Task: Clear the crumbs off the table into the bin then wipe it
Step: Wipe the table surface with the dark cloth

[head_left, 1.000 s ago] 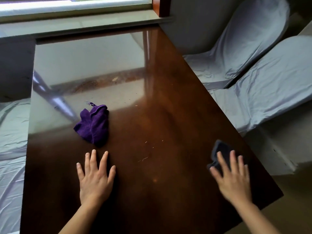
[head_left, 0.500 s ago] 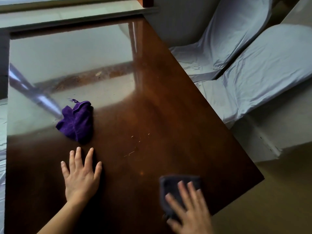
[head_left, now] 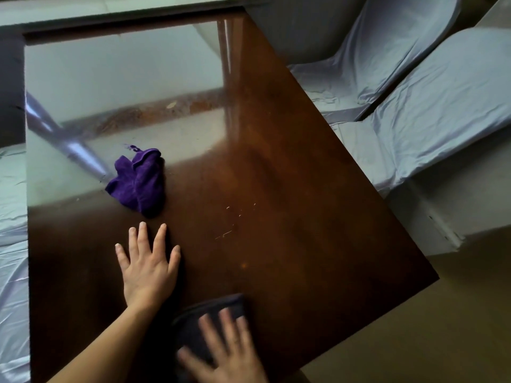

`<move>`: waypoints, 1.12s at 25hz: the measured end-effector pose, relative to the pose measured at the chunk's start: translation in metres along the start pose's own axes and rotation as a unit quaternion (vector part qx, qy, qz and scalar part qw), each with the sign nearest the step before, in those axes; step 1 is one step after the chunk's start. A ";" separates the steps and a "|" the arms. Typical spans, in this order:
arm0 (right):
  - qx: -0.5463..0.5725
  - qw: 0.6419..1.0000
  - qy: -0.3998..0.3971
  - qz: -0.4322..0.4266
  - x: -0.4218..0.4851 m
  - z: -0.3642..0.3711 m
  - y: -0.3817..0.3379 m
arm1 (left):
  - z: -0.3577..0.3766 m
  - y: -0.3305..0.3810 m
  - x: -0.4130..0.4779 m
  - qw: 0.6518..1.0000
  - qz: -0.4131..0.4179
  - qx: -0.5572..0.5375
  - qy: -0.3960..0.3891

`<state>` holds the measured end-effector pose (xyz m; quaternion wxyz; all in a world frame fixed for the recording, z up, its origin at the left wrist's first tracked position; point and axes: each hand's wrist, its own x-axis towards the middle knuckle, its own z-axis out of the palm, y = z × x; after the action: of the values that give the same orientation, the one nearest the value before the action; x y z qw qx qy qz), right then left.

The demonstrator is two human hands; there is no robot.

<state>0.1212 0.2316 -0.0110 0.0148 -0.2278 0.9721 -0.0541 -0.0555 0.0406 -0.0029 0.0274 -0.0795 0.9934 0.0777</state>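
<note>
A glossy dark brown wooden table fills the view. My right hand lies flat and blurred on a dark grey cloth near the table's front edge, pressing it to the wood. My left hand rests flat on the table with fingers spread, holding nothing. A crumpled purple cloth lies just beyond my left fingertips. A few pale crumbs are scattered to the right of my left hand, in the middle of the table. No bin is in view.
Two chairs in pale blue-grey covers stand along the table's right side. More covered seating sits at the left edge. A window sill runs along the far end. Olive floor shows at lower right.
My right hand has slid the dark grey cloth from the table's right edge leftward along the front edge. The left hand has stayed flat in place.
</note>
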 end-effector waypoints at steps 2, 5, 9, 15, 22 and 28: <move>0.040 0.997 -0.035 -0.056 0.012 0.003 -0.016 | 0.000 -0.001 0.001 1.000 0.005 -0.001 0.004; 0.057 0.998 -0.017 0.000 0.020 -0.007 0.044 | -0.001 0.001 0.001 1.000 0.004 -0.003 0.002; 0.004 0.975 -0.022 0.222 0.083 -0.045 0.196 | -0.003 0.003 0.001 1.000 0.003 0.011 -0.002; 0.067 0.949 -0.066 0.301 0.195 -0.061 0.240 | -0.001 0.003 0.001 1.000 0.000 0.023 0.014; 0.009 0.996 -0.071 0.056 0.046 -0.032 0.156 | -0.004 0.004 0.000 1.000 -0.004 0.017 0.014; 0.003 0.983 -0.031 0.178 0.132 -0.046 0.200 | -0.003 0.005 0.001 1.000 -0.005 0.027 0.012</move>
<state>-0.0878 0.3557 0.0113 0.0551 -0.0524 0.9960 -0.0465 -0.0574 0.0447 0.0006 0.0177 -0.0841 0.9951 0.0496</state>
